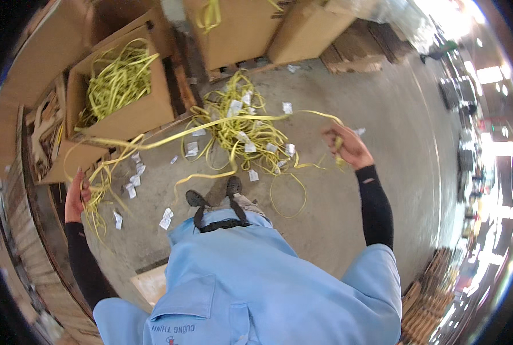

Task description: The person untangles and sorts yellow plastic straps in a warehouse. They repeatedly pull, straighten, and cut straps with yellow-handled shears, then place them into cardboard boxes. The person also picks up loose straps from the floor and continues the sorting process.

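A long yellow strap (210, 123) is stretched between my two hands above the floor. My left hand (76, 195), out to the left, is closed on the strap, with several loops of it hanging below. Far to the right, my right hand (348, 147) grips the other end, its fingers curled round the strap. Beyond my feet lies a tangled heap of yellow straps (242, 129) with white paper tags among the loops. One loose strap end curves from the heap toward my shoes.
An open cardboard box (131, 122) full of yellow straps stands at the left on a wooden pallet. Taller cardboard boxes (233, 34) line the far side. White paper tags (166, 218) are scattered on the concrete floor (406, 149). Stacked flat cardboard (426, 287) sits at the lower right.
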